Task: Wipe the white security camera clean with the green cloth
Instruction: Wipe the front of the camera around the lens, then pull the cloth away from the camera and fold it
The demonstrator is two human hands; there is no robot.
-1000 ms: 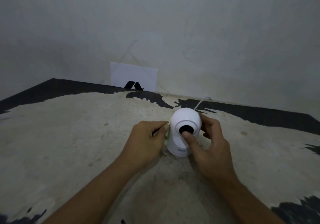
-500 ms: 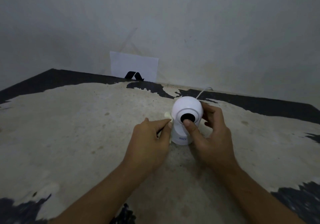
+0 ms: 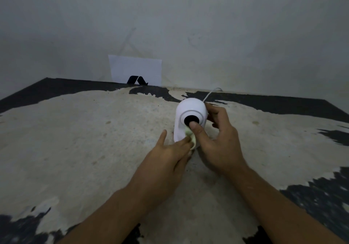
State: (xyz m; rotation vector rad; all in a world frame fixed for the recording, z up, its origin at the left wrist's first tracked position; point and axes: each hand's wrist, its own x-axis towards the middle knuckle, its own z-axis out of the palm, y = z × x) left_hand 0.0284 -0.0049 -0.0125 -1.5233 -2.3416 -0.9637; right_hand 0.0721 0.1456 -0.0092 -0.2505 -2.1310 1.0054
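The white security camera (image 3: 188, 109) stands upright on the worn table, its round black lens (image 3: 191, 119) facing me. My right hand (image 3: 217, 140) grips its right side, thumb tip resting at the lower edge of the lens. A small pale green cloth (image 3: 190, 137) is pressed against the camera's lower front by the fingers of my left hand (image 3: 166, 157); only a small fold of the cloth shows between the two hands. The left thumb sticks out to the left.
A thin white cable (image 3: 210, 93) runs from behind the camera to the wall. A white paper card (image 3: 135, 68) with a black mark leans on the wall at the back. The tabletop (image 3: 85, 130) is worn beige with black patches along its edges.
My left hand has moved with the cloth from the camera's left side to its lower front, below the lens. The right hand keeps its grip, thumb still by the lens.
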